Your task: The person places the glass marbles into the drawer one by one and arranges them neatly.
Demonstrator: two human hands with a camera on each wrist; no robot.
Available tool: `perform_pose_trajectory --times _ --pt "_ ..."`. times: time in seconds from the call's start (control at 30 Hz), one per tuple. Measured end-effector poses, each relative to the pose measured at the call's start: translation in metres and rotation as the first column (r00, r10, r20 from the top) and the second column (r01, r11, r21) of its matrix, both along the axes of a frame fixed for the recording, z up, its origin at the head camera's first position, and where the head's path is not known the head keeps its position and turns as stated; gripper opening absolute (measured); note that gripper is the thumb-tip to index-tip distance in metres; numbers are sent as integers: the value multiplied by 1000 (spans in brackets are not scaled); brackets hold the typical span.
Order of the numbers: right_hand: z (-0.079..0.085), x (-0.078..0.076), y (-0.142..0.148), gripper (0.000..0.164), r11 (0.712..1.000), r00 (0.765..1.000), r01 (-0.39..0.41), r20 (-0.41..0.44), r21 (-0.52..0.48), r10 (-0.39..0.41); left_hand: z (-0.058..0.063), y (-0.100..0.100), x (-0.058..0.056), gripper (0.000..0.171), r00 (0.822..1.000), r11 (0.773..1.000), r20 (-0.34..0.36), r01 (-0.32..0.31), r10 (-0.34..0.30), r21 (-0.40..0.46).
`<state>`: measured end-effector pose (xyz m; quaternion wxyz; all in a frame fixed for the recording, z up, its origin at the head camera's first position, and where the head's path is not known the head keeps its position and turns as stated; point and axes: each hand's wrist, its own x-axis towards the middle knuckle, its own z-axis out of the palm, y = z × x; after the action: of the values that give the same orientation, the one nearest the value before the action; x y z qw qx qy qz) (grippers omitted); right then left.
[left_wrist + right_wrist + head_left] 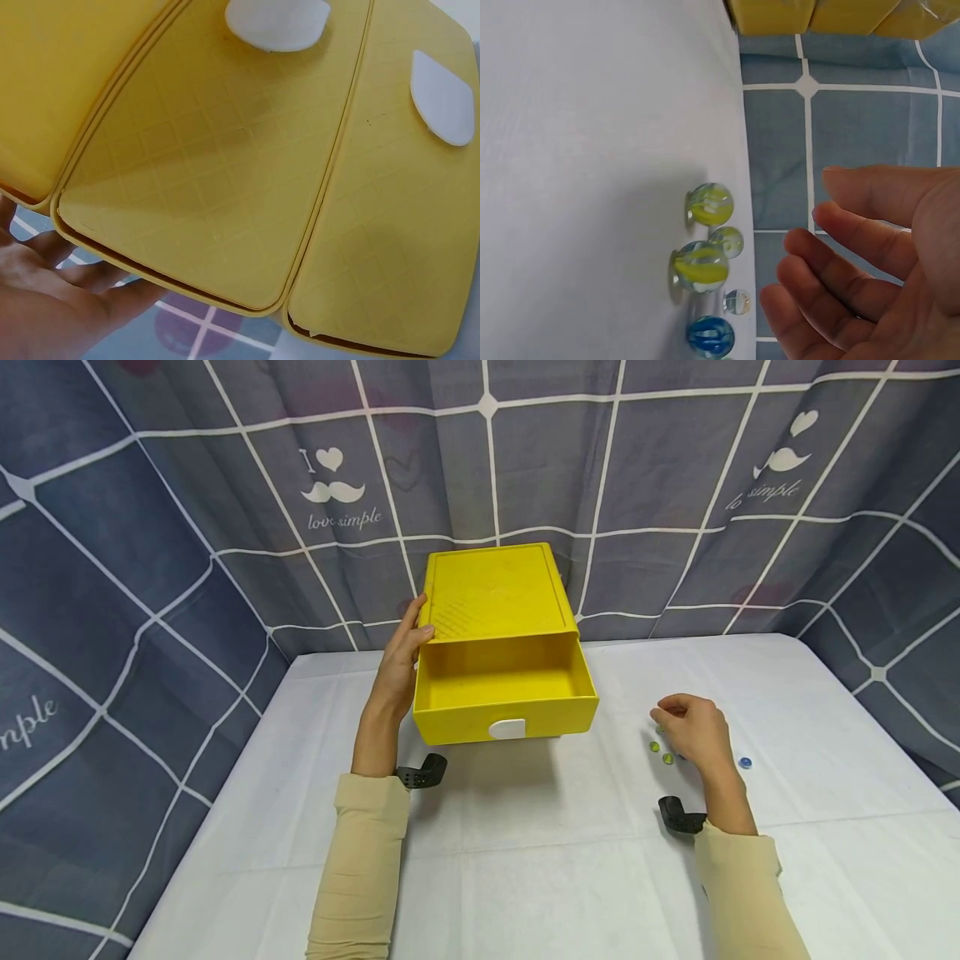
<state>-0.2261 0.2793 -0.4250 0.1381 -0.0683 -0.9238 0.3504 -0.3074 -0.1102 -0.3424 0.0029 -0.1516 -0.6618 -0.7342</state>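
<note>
A yellow drawer box (491, 589) stands at the back of the table, its top drawer (450, 718) pulled out, with a white knob (507, 728) on the front. My left hand (396, 672) rests against the box's left side, thumb at the top edge; the left wrist view shows its fingers (90, 277) extended along that side. Over on the right, my right hand (693, 727) hovers beside several glass marbles. Its fingers are loosely bent, with nothing visible between them. The right wrist view shows yellow-green marbles (702, 267), a blue marble (710, 337) and a clear one (738, 301).
A white cloth (480, 885) covers the table. Dark checked curtains (660, 468) hang behind it and along both sides, close behind the box. More closed drawer fronts (397, 187) with white knobs lie below the pulled-out drawer.
</note>
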Motion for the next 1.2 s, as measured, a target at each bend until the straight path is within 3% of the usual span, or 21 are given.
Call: perform_pose_trajectory --times 0.7,1.2 --pt "-14 -3 11 33 999 985 -42 168 20 38 1 1 0 69 1000 1000 10 3 -3 13" --pt "-18 -2 19 36 995 976 -95 197 -8 95 1 -1 0 69 1000 1000 24 -3 3 20"
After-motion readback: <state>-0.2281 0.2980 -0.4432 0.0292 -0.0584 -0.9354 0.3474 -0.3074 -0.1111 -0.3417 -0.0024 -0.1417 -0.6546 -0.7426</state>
